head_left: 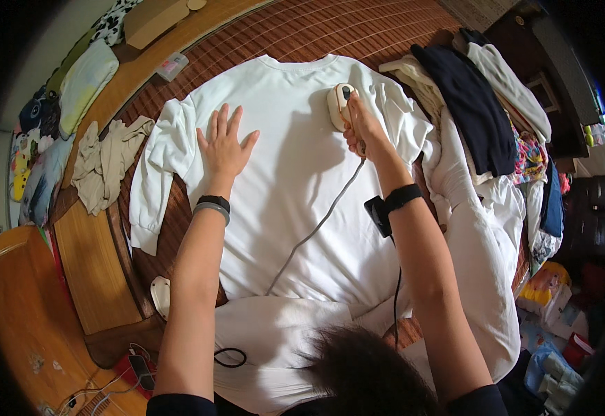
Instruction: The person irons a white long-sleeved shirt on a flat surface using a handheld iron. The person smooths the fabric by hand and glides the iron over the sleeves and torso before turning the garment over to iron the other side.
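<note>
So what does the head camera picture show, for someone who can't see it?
A person's right hand presses a small cream iron onto a white sweatshirt spread on a woven mat, while the left hand holds the cloth flat. Folded clothes lie to the right.

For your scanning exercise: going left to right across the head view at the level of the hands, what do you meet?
Crumpled beige garment → white sweatshirt's sleeve → left hand flat on the sweatshirt → small iron in the right hand → dark navy garment.
</note>
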The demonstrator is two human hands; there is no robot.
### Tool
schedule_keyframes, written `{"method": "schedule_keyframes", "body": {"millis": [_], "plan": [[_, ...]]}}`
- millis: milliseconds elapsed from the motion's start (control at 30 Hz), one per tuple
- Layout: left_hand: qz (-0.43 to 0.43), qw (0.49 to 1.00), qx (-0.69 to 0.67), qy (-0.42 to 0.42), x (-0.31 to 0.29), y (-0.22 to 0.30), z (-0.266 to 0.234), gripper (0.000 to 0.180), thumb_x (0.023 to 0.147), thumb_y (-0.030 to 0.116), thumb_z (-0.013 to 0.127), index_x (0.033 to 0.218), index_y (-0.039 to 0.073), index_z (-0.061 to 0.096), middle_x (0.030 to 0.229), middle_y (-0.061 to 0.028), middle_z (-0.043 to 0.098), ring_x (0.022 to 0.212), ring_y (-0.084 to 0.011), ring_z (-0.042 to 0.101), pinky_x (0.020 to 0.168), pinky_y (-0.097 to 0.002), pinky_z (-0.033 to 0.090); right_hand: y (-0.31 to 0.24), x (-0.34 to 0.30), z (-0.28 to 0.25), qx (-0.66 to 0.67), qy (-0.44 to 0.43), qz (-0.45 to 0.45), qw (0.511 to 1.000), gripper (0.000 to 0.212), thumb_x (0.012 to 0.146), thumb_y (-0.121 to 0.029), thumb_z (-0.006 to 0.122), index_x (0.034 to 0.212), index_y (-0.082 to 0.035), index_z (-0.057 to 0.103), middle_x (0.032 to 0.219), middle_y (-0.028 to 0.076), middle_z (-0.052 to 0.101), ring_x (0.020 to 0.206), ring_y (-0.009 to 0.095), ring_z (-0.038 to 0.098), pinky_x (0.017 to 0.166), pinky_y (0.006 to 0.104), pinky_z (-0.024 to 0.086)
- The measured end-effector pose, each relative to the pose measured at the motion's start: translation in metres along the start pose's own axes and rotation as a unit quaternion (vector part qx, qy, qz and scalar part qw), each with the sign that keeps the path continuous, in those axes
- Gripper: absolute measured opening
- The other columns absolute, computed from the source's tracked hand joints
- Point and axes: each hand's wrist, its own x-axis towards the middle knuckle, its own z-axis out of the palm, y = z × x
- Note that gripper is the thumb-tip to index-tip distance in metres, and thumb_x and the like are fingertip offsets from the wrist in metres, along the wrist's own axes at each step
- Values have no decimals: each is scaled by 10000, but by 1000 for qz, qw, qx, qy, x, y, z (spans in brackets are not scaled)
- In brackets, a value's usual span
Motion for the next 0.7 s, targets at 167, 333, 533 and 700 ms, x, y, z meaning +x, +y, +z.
{"method": "schedule_keyframes", "body": {"millis": [167,333,533,700], "plan": [[1,1000,3,-23,0,3,-1,672,909,604,458,1493,321,285,1571,-15,246,1444,-232,217,1117,-624,151,-20,28,1,13,1,-7,1000,619,870,-708,444,657,-127,437,523,11,393,379,129,372,370,281,312],[3,1000,-3,-31,4,-1,-6,673,908,589,473,1493,310,289,1572,-16,243,1448,-234,208,1119,-624,133,-36,47,6,34,6,5,999,620,862,-713,459,676,-122,429,526,8,393,373,100,351,360,248,277],[5,1000,4,-29,4,0,-1,700,888,624,465,1490,315,283,1570,-15,241,1449,-229,197,1129,-614,131,-45,68,2,31,11,-33,999,607,854,-706,486,666,-131,433,519,-4,381,374,88,342,356,241,260],[15,1000,3,-12,3,-1,-6,675,903,584,488,1489,307,298,1565,-22,258,1437,-245,235,1112,-622,162,-49,70,9,9,20,-89,996,588,868,-672,498,658,-126,442,515,3,408,371,110,364,353,261,266]]}}
